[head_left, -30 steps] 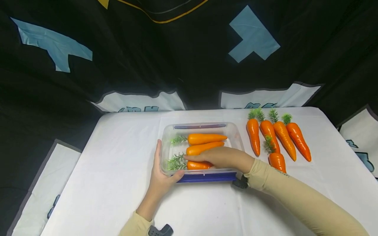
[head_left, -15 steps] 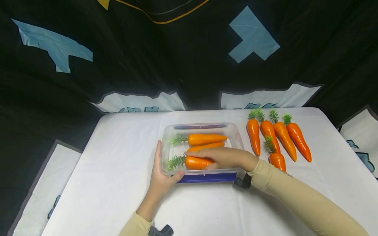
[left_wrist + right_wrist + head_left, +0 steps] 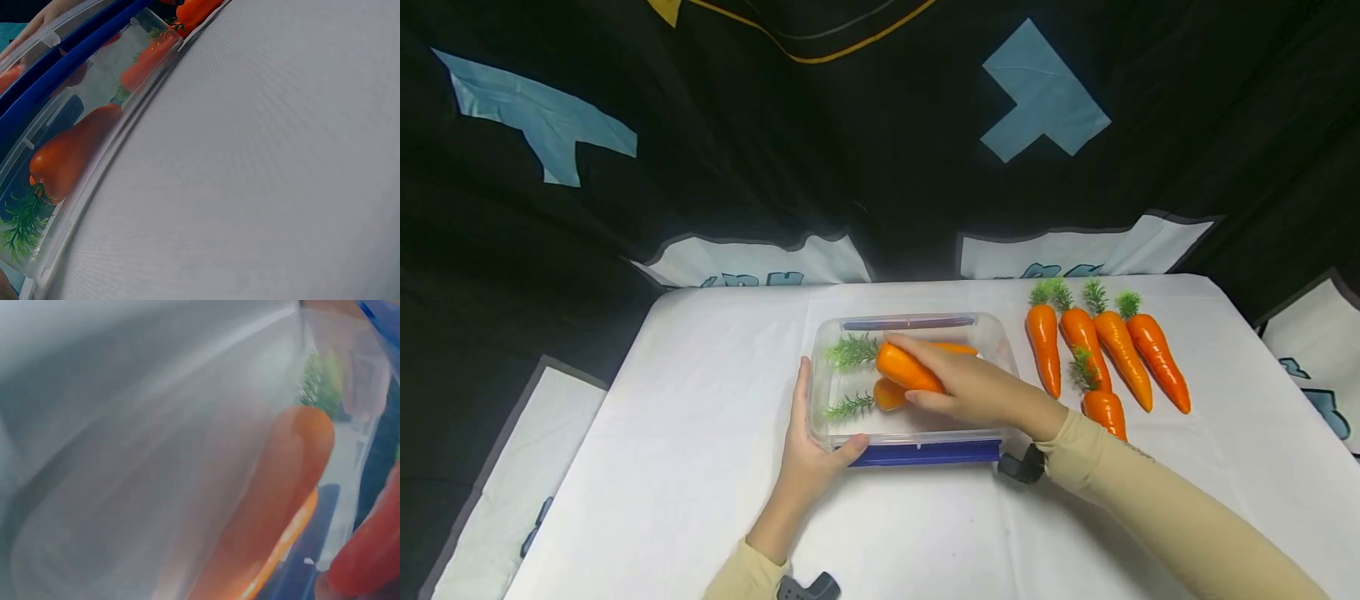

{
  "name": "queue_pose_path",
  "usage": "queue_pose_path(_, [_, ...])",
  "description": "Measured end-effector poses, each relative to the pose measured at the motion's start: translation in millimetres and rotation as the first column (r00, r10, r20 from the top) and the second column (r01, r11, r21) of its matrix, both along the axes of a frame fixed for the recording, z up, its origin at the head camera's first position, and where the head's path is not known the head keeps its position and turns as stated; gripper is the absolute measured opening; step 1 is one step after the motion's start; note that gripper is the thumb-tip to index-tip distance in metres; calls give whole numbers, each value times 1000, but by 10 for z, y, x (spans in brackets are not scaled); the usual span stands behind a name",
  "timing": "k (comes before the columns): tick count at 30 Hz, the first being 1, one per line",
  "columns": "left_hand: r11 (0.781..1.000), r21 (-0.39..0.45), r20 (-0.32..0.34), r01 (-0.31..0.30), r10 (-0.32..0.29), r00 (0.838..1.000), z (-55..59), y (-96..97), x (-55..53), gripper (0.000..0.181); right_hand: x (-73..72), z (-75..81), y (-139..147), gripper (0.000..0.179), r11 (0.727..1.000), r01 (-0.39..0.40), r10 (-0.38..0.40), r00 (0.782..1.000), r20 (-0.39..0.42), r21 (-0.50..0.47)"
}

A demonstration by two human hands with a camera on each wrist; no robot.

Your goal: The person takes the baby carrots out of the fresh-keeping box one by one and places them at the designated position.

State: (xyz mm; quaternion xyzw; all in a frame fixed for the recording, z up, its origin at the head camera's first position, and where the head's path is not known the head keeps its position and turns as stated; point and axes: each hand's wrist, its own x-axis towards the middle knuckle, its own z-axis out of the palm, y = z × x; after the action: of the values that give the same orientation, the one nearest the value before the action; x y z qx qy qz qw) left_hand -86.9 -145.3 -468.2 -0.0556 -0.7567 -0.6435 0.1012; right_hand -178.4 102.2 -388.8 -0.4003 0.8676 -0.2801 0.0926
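Observation:
A clear plastic food container with a blue clip at the front stands mid-table. My right hand is inside it, gripping a toy carrot between thumb and fingers. Under that one lies another carrot, its green top pointing left. Behind the fingers shows the tip of a further carrot. My left hand holds the container's front left corner, thumb at the front rim and fingers along the left side. Through the wall in the left wrist view I see the lower carrot; the right wrist view also shows a carrot.
Several loose carrots lie on the white tablecloth right of the container, tops mostly toward the back. One shorter-looking carrot lies nearer the front. A dark printed curtain hangs behind the table.
My right hand has taken hold of a carrot inside the container and moved it up toward the container's back side, over the others. The left hand has stayed at the corner.

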Motion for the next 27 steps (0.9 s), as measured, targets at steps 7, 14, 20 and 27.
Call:
queue_pose_path(7, [1000, 10, -3, 7, -7, 1000, -1, 1, 2, 120, 20, 175, 101, 80, 985, 131, -135, 990, -28, -108])
queue_pose_path(14, [1000, 11, -3, 1, -1, 1000, 8, 4, 3, 121, 118, 341, 298, 87, 964, 224, -224, 974, 18, -145])
queue_pose_path(20, [1000, 4, 1, -3, 3, 1000, 16, 8, 3, 120, 286, 406, 543, 89, 951, 280, -281, 960, 7, -133])
queue_pose_path(27, [1000, 1, -4, -4, 4, 1000, 3, 3, 1, 121, 512, 382, 933, 91, 924, 356, -371, 922, -108, -142])
